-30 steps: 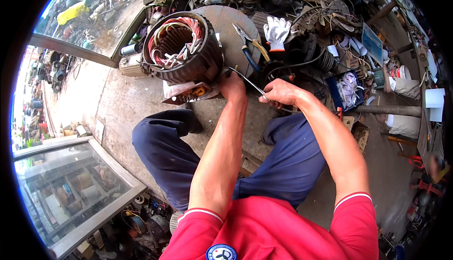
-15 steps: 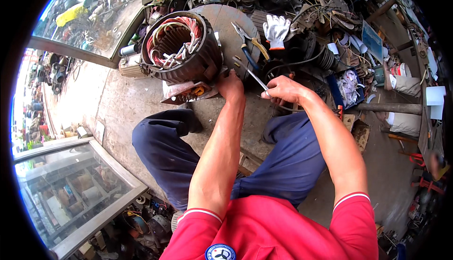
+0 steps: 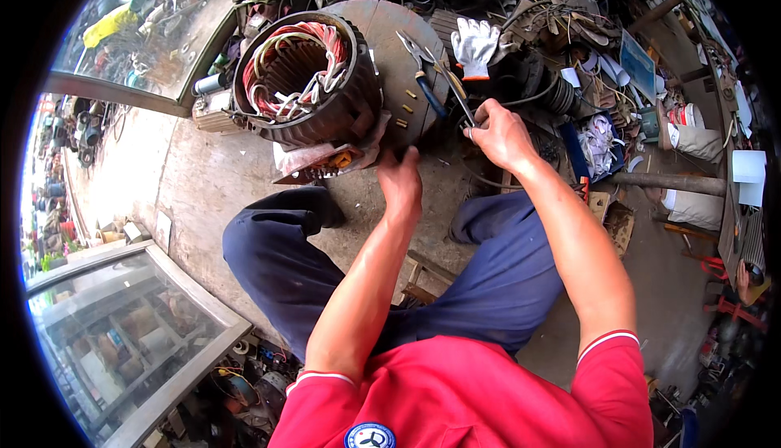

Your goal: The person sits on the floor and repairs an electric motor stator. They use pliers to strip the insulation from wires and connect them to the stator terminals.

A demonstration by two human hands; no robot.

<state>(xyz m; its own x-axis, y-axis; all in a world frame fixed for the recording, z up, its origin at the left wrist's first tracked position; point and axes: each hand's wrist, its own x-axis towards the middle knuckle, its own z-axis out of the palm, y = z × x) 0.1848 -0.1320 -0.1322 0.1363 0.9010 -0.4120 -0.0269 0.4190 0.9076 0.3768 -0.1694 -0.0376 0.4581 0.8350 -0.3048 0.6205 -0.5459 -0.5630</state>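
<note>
In my right hand [image 3: 500,135] is a slim silver metal tool [image 3: 464,105], its tip pointing up toward the pliers [image 3: 427,82] on the round table [image 3: 382,29]. My left hand [image 3: 400,180] is low beside the motor stator [image 3: 305,82], its fingers bent together; what they hold, if anything, is lost in shadow. Red and white windings [image 3: 329,41] fill the stator's round housing, which stands open end up on the table. Below its rim, the terminal box [image 3: 329,159] shows a yellow-orange piece inside. Several small brass pieces [image 3: 407,108] lie on the wood near the pliers.
A white work glove [image 3: 476,45] lies right of the pliers. Farther right are a blue bin [image 3: 598,147] with white scraps and a horizontal bar [image 3: 671,184]. Cables and scrap parts are heaped behind the table. A glass-paned frame [image 3: 138,334] stands at the left.
My right hand has moved up and away with the silver tool, which now points more steeply. My left hand has drawn back slightly toward me, leaving the brass pieces in plainer view.
</note>
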